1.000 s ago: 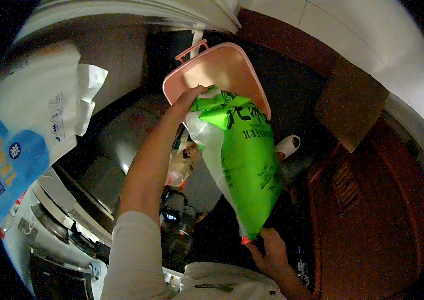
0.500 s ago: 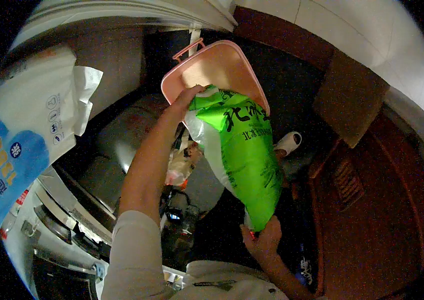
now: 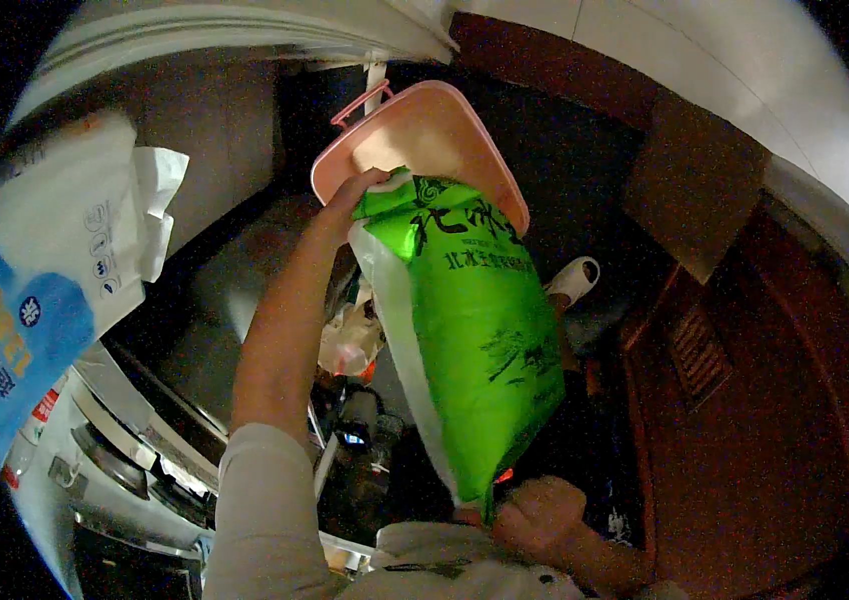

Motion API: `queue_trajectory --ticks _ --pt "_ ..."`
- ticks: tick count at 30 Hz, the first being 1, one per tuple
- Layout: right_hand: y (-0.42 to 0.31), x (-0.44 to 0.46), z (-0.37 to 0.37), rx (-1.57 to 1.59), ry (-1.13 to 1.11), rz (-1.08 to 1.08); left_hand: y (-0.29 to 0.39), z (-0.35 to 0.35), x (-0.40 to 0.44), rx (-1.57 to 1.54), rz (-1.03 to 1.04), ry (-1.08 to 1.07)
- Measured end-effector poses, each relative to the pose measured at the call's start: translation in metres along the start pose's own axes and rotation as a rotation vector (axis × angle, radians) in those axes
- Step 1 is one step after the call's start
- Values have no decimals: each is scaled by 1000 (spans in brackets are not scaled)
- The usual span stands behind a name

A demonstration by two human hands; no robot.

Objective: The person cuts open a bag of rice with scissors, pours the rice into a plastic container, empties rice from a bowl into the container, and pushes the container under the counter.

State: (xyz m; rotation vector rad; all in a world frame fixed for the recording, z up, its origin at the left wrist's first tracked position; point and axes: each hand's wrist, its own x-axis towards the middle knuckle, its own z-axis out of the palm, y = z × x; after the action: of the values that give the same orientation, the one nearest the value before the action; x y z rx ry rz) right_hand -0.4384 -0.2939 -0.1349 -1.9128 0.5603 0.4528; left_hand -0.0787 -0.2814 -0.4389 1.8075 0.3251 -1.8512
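A large green bag with black printed characters and a whitish side slants across the centre. Its upper end lies over the near rim of a pink bin; the bin shows pale contents inside, too unclear to name. My left hand is closed on the bag's top corner beside the rim. At the bag's lower end, my right hand is closed round the gathered corner, near a small red-orange spot. The bag's mouth is hidden from view.
A white and blue package stands at the left above a cluttered white counter. Below the bin are a plastic bag and dark items. A foot in a white slipper shows right of the green bag. Reddish-brown wooden furniture fills the right.
The bag's lower end and my right hand first rose slightly, then moved down toward my body. The bag looks flatter and broader. The bin and left hand shifted slightly left in view.
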Motion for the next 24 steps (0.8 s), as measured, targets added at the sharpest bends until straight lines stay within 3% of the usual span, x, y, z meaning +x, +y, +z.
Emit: queue_trajectory --ticks 2,5,9,14,19,21,24 --pt "-5 13 -10 75 335 -347 -5 -9 10 -34 31 -40" --pt "-6 19 -8 181 338 -426 -4 -5 -1 -69 29 -54" --pt "-13 19 -25 159 264 -371 -10 -8 10 -105 10 -11" --pt "-10 23 -13 141 138 -494 -5 -3 0 -88 64 20" --pt "-16 29 -10 181 240 -445 -5 -12 0 -56 75 10" --pt "-15 32 -13 210 263 -445 -8 -6 -17 -147 187 -46" --pt "-10 32 -18 213 163 -413 -6 -4 -21 -107 166 -9"
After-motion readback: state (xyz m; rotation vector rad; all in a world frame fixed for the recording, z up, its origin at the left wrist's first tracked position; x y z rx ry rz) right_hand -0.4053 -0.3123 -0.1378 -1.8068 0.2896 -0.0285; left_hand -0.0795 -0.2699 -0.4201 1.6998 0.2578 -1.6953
